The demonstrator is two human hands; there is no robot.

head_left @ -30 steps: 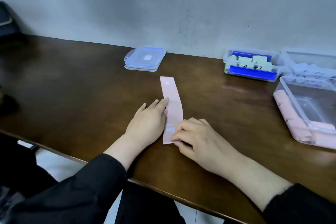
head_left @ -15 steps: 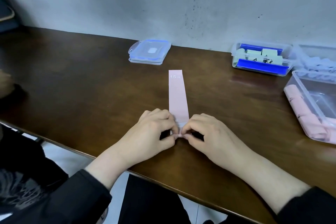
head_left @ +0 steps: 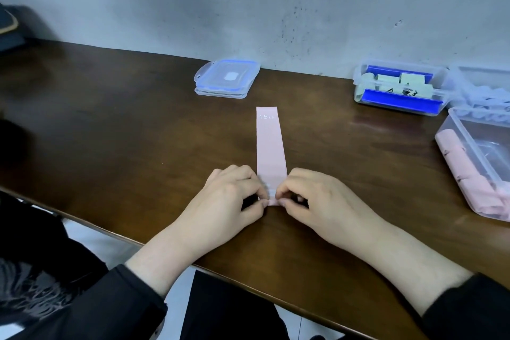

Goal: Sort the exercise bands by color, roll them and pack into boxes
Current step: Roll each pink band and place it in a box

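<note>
From the head camera: both hands, left hand (head_left: 230, 201) and right hand (head_left: 317, 201), now pinch the near end of a pink band (head_left: 270, 146) straightened flat on the table (head_left: 110, 132), starting its roll.

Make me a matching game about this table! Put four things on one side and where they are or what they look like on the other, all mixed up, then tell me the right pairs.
Things:
1. pink band
2. stacked lids
3. box with blue bands
4. box with pink rolls

Descriptions:
A. at the right edge, rolls along its near wall
B. flat, near end pinched by the left hand and right hand
C. by the wall, right of middle
D. by the wall, near the middle, clear with blue trim

Pairs: 1-B, 2-D, 3-C, 4-A
</note>
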